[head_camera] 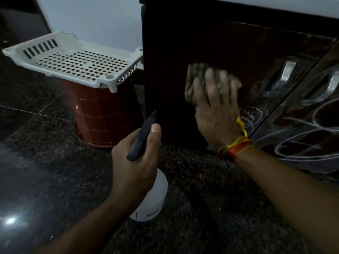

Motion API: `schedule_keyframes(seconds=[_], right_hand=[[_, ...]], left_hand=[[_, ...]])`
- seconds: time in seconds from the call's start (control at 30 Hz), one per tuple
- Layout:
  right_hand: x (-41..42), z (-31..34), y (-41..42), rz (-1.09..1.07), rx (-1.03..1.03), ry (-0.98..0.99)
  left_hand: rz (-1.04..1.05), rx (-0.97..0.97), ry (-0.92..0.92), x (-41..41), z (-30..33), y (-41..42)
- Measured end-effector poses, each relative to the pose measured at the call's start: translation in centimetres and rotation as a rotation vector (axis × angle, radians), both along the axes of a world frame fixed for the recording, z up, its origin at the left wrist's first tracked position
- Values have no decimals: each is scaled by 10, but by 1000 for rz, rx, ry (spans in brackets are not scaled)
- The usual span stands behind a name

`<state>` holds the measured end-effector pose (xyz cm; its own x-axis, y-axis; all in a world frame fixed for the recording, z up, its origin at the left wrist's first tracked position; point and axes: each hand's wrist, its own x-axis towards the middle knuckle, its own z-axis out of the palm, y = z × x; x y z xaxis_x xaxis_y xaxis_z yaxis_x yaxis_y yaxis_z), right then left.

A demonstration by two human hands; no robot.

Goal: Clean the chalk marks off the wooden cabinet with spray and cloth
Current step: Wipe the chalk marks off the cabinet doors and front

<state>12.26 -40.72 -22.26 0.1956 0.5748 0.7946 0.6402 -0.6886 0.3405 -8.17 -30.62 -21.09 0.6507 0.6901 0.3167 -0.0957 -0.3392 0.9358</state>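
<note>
The dark wooden cabinet (229,48) fills the upper right. White chalk marks (302,136) loop over its lower doors at the right. My right hand (216,110) presses a mottled grey cloth (194,79) flat against the left door, fingers spread; the hand is blurred. My left hand (135,162) grips a white spray bottle (156,198) by its black trigger head (142,136), thumb on top, nozzle pointing at the cabinet's lower left corner.
A white perforated plastic basket (73,61) sits on an upturned red-brown bucket (102,116) left of the cabinet. Two metal handles (288,70) are on the doors. The floor (55,180) is dark speckled granite. A pale wall (91,15) is behind.
</note>
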Motion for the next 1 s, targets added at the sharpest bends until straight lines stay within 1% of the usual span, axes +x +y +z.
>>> schedule_keyframes(seconds=[0.07, 0.17, 0.23, 0.37, 0.47, 0.53, 0.67, 0.73, 0.8, 0.93, 1.0], right_hand=[[3, 24, 6, -12, 131, 21], [4, 25, 1, -6, 161, 30], [1, 2, -10, -29, 118, 53], [-1, -54, -40, -77, -68, 108], [-2, -62, -46, -79, -114, 136], [-1, -50, -40, -63, -70, 137], [6, -6, -19, -44, 146, 134], [6, 2, -14, -34, 217, 151], [1, -3, -16, -53, 221, 177], [-8, -25, -25, -91, 157, 259], [-12, -24, -26, -88, 159, 276]], left_hand=[[-17, 2, 9, 1, -1, -4], [-31, -9, 16, 1, -1, -10], [-40, -19, 7, 2, 1, -12], [-54, -17, 11, 2, 3, -13], [-49, -16, 22, -1, 0, -14], [-48, -18, 25, 0, -1, -15], [-74, -24, 24, 7, -2, -21], [-84, -19, 16, 11, -2, -25], [-88, -29, -6, 14, 1, -29], [-107, -61, -44, 19, 10, -36], [-107, -59, -49, 18, 15, -36]])
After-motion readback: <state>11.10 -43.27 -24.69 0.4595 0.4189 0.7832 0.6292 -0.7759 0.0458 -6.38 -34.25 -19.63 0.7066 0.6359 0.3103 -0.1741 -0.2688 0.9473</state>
